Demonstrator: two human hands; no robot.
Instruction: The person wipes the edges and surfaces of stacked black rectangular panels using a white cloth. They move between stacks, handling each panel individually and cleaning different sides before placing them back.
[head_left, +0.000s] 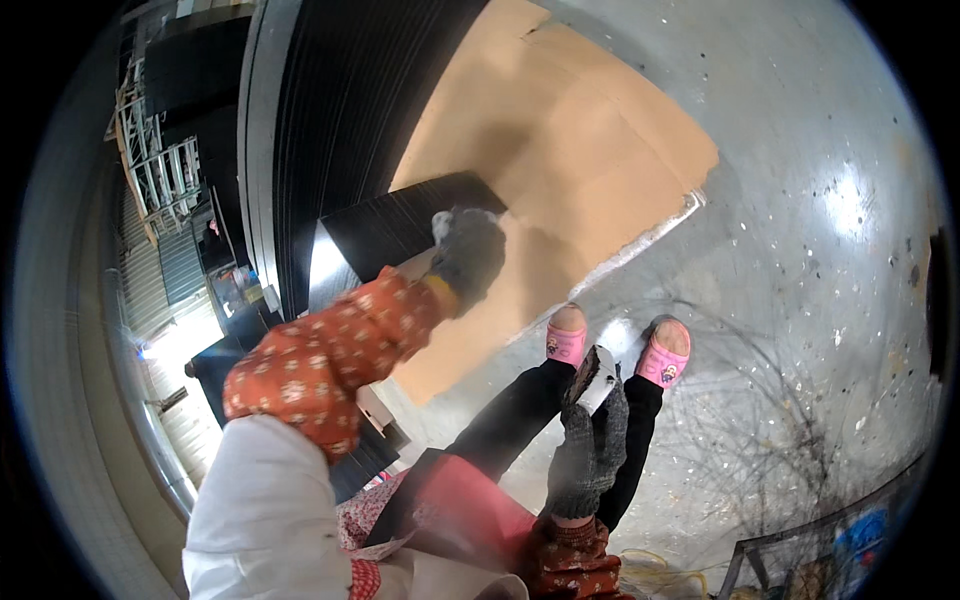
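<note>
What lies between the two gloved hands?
In the head view, brown cardboard on the grey floor and the pink slipper lie between the left hand, on a black sheet, and the right hand, which holds a small tool.

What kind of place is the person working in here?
Probably a workshop or small factory floor. The concrete floor is scuffed and stained, a flattened cardboard sheet lies on it, and black ribbed sheets lie stacked at the left. The gloved left hand touches one black panel.
</note>
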